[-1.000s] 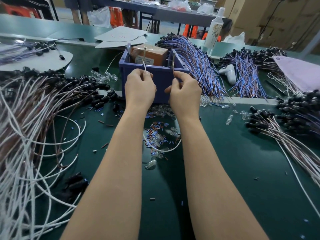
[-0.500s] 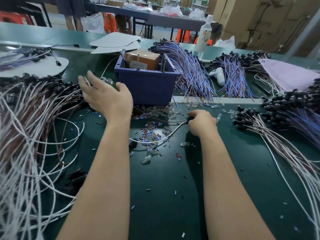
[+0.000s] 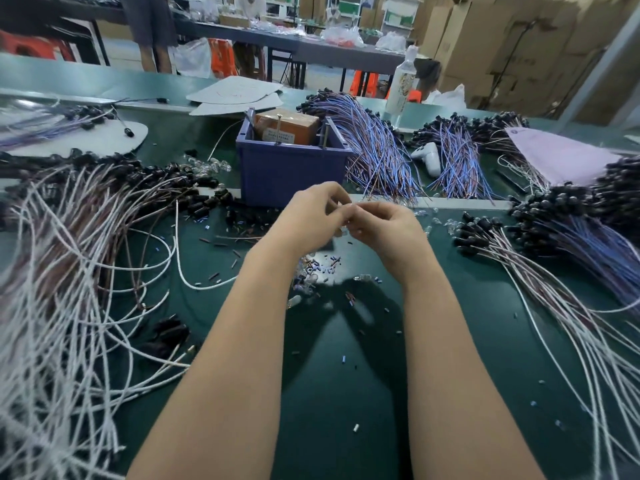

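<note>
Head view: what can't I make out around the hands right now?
Small part pinched between left hand and right hand: too small, blurred and mostly covered by fingertips, so its kind is unclear.
Label on the box in the bin: too small to read.
Bin's floor: hidden by its front wall.
Wires: cut off by the left and bottom edges.

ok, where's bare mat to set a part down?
Mostly bare mat between left forearm and right forearm, near front edge; another strip between right forearm and right wire fan. Crowded: white wire pile at left, scrap litter before the blue bin.
</note>
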A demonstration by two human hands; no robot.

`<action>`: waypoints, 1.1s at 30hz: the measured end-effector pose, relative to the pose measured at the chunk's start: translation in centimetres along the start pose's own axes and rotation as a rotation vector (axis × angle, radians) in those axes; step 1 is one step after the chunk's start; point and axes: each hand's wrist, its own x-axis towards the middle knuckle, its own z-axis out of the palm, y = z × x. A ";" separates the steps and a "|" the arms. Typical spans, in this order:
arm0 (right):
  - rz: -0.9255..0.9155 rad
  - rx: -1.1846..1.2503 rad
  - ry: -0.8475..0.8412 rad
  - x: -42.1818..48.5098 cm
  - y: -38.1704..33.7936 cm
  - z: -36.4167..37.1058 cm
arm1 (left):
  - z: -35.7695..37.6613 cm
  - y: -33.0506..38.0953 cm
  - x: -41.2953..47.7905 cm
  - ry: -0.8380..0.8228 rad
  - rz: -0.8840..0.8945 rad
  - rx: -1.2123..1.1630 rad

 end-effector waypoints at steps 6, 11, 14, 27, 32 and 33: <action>0.106 0.322 -0.071 0.0 0.6 1.7 | -1.3 -1.8 -0.6 -0.017 -0.022 -0.320; 0.039 -0.043 0.077 0.7 1.4 4.1 | -1.7 -2.7 -0.4 -0.005 -0.130 -0.230; 0.060 -0.137 0.225 1.2 1.7 2.7 | -3.4 -3.7 -0.6 0.014 -0.193 -0.349; 0.075 -0.862 -0.258 -0.7 -1.0 2.1 | -2.8 -3.6 0.2 0.331 -0.343 -0.473; 0.071 -1.058 -0.490 -1.6 -0.8 3.5 | -2.9 -3.1 0.1 0.274 -0.251 -0.191; 0.051 -1.048 -0.478 -1.6 -0.7 3.6 | -3.0 -3.1 0.0 0.257 -0.233 -0.154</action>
